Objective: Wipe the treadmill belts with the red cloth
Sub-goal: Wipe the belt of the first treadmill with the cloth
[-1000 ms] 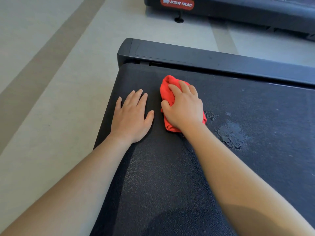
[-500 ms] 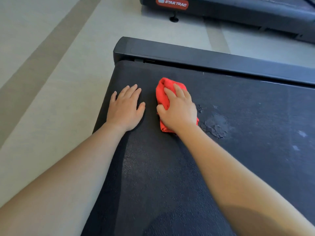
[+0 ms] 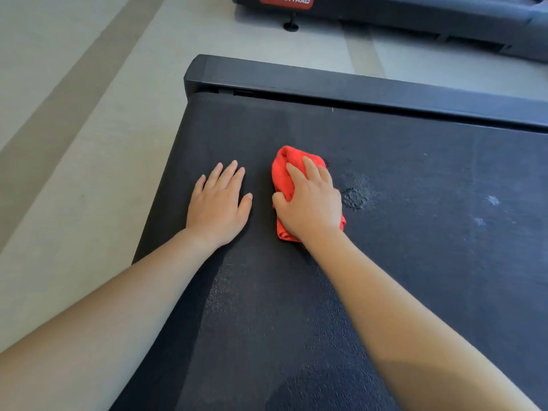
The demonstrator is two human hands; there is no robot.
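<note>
1. Red cloth [image 3: 285, 166] lies bunched on the black treadmill belt [image 3: 421, 238], towards its left edge and short of the end cover [image 3: 326, 84].
2. Right hand [image 3: 311, 204] presses down on it, fingers curled over the top and thumb hooked against its left side, gripping the wad.
3. Left hand [image 3: 218, 204] rests flat on the belt just beside the cloth, fingers straight and close together, holding nothing.
4. Just right of the cloth sits a damp, speckled patch [image 3: 355, 194].
5. Beyond, on the pale floor [image 3: 74, 143], stands another treadmill [image 3: 415, 16] with a red "STAR TRAC" badge.
</note>
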